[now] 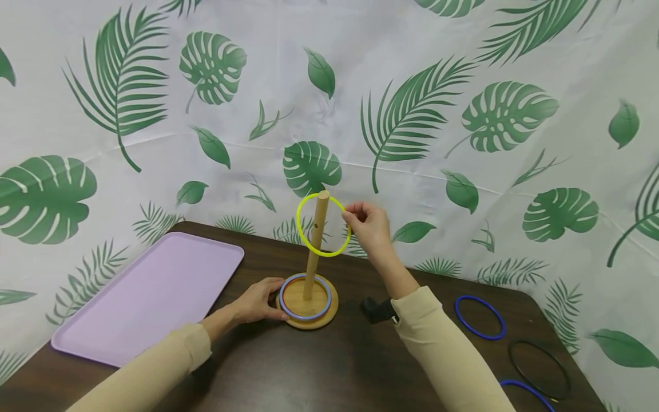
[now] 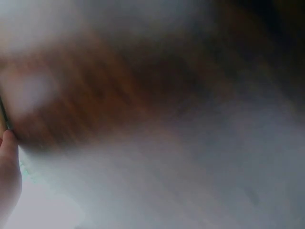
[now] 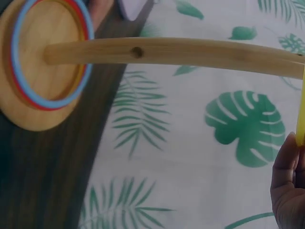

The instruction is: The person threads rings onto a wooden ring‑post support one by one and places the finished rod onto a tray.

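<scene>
Our right hand (image 1: 369,229) pinches the yellow ring (image 1: 326,254), near upright at its left. Our left hand (image 1: 259,300) grips the base (image 1: 295,297); the post (image 1: 311,272) points upward.

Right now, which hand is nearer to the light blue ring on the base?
Left. The left hand is beside the light blue ring, at its left edge; the right hand is above and to the right, pinching the yellow ring.

The wooden post (image 1: 317,237) blocks the middle; leaf-patterned cloth (image 1: 350,97) closes the far side. Free room lies over the near table (image 1: 319,372), between the left sleeve (image 1: 154,366) and the right sleeve (image 1: 448,349).
</scene>
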Motion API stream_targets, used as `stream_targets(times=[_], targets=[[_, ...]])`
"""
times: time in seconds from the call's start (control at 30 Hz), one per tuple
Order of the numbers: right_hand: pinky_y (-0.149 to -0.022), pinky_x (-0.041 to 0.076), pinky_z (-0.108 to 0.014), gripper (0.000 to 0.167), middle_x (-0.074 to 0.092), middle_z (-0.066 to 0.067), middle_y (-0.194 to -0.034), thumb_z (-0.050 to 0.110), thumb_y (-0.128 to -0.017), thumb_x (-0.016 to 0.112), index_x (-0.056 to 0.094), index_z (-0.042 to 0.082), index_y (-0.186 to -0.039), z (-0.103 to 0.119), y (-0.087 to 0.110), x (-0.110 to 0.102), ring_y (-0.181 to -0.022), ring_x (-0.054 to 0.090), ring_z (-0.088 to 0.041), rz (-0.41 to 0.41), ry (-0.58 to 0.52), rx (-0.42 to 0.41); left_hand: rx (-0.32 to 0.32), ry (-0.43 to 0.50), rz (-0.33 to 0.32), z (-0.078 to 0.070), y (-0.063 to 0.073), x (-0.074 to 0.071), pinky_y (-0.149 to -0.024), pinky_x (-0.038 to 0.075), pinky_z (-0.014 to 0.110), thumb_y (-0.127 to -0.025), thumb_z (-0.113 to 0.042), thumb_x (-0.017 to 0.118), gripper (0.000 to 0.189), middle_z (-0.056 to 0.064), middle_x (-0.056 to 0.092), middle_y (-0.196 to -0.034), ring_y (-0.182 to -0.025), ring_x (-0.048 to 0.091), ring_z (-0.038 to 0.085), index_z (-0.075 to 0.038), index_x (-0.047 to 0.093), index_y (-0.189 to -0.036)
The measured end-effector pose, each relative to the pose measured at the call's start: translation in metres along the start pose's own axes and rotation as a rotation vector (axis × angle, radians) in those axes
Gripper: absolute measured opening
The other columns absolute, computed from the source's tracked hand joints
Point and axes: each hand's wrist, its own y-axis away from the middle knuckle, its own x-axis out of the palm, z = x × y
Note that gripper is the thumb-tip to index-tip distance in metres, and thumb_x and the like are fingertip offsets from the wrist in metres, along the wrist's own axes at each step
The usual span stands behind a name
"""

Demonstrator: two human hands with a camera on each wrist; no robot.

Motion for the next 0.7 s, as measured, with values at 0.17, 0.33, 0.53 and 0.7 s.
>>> stream_targets(times=[0.17, 0.33, 0.53, 0.7], targets=[[-0.052, 0.045, -0.016, 0.012, 0.061, -0.008, -0.073, 0.008, -0.088, 0.064, 0.066, -0.003, -0.093, -0.02, 0.008, 0.006, -0.059, 0.051, -0.008, 0.015, 0.07, 0.039, 0.008, 0.006, 0.004, 0.001, -0.001, 0.001, -0.1, 0.038, 0.053, -0.068, -0.026, 0.084, 0.078, 0.028, 0.051, -0.127, -0.12, 0.048, 0.042, 0.011, 0.051, -0.128], [-0.052, 0.043, -0.018, 0.011, 0.062, -0.009, -0.073, 0.009, -0.087, 0.066, 0.068, -0.002, -0.09, -0.043, 0.018, 0.014, -0.06, 0.051, -0.009, 0.015, 0.163, 0.049, 0.004, 0.005, 0.004, -0.001, 0.0, 0.0, -0.099, 0.038, 0.053, -0.068, -0.026, 0.084, 0.078, 0.027, 0.051, -0.127, -0.12, 0.048, 0.042, 0.01, 0.05, -0.129], [-0.051, 0.046, -0.02, 0.007, 0.064, -0.01, -0.07, 0.005, -0.084, 0.067, 0.068, -0.002, -0.086, -0.067, 0.031, 0.024, -0.058, 0.056, -0.01, 0.029, 0.218, 0.038, -0.014, 0.017, 0.009, -0.002, -0.001, 0.0, -0.1, 0.038, 0.053, -0.068, -0.027, 0.084, 0.08, 0.026, 0.051, -0.128, -0.121, 0.047, 0.042, 0.01, 0.049, -0.13], [-0.053, 0.042, -0.021, 0.005, 0.064, -0.004, -0.067, 0.008, -0.082, 0.069, 0.069, 0.003, -0.081, -0.085, 0.045, 0.034, -0.058, 0.051, -0.007, 0.05, 0.307, 0.063, 0.042, 0.052, -0.017, 0.0, 0.0, 0.0, -0.099, 0.038, 0.054, -0.069, -0.033, 0.083, 0.079, 0.025, 0.053, -0.126, -0.119, 0.048, 0.042, 0.007, 0.052, -0.129]])
